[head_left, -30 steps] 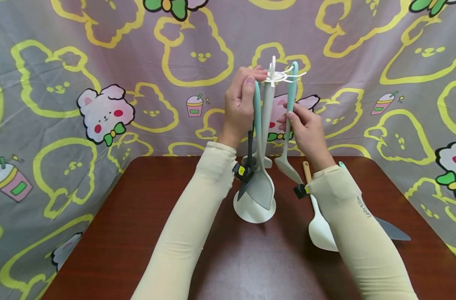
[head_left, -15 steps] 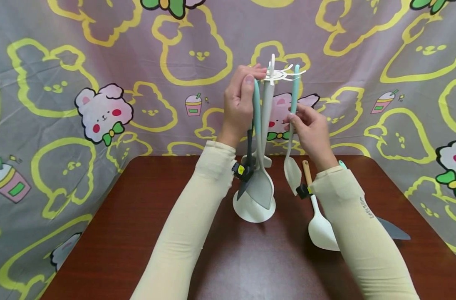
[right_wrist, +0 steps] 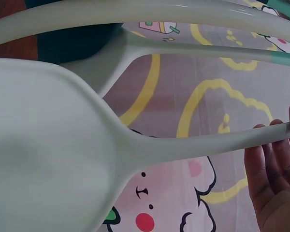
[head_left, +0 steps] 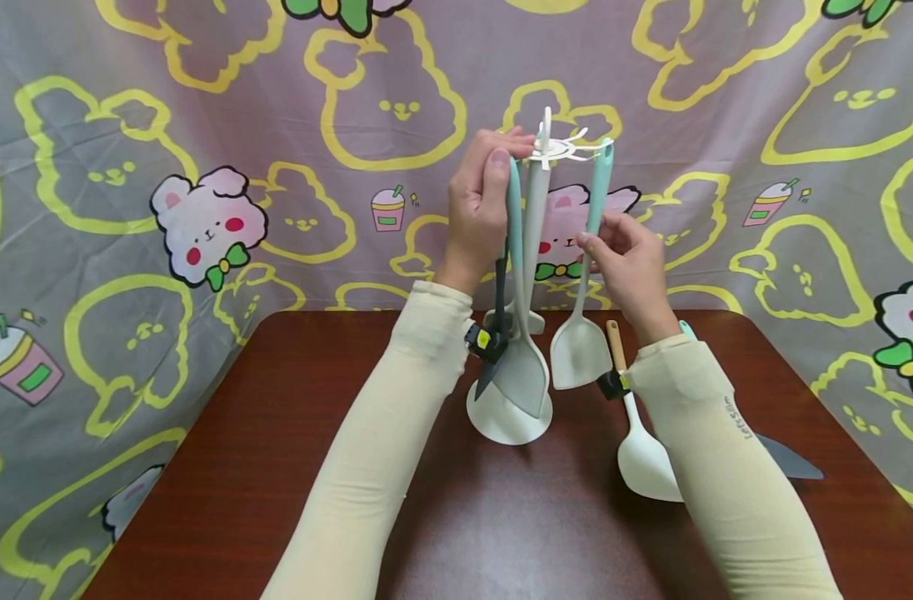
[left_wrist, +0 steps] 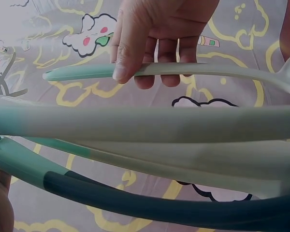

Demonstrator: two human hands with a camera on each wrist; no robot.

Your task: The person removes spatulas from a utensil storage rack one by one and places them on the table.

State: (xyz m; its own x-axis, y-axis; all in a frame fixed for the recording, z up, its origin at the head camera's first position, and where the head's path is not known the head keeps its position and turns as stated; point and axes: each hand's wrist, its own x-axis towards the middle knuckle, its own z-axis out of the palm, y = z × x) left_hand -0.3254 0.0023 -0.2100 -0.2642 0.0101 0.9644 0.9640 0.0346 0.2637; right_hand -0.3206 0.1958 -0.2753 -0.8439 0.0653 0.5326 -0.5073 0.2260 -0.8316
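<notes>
My right hand (head_left: 627, 262) pinches the handle of a turner (head_left: 580, 354), mint at the top with a pale grey blade hanging down. Its holed handle end overlaps the tip of a hook on the white utensil rack (head_left: 509, 425). At the rack's top, my left hand (head_left: 481, 200) holds the hook ring, its thumb beside the mint handle of a hanging grey spatula (head_left: 524, 379). In the left wrist view, the right hand (left_wrist: 157, 43) has its thumb across the turner's handle (left_wrist: 87, 72). The right wrist view shows the turner's blade (right_wrist: 53, 145) up close.
A dark-headed utensil (head_left: 500, 287) and other pale ones hang close together round the rack's pole (head_left: 536, 217). On the brown table (head_left: 299, 433), a white ladle-like turner with a wooden handle (head_left: 644, 462) and a grey knife-shaped blade (head_left: 790, 458) lie by the right forearm.
My right hand has shifted slightly right and turned the turner, so its blade now faces forward. The handle's top moved right to the hook's tip. The left hand has stayed put.
</notes>
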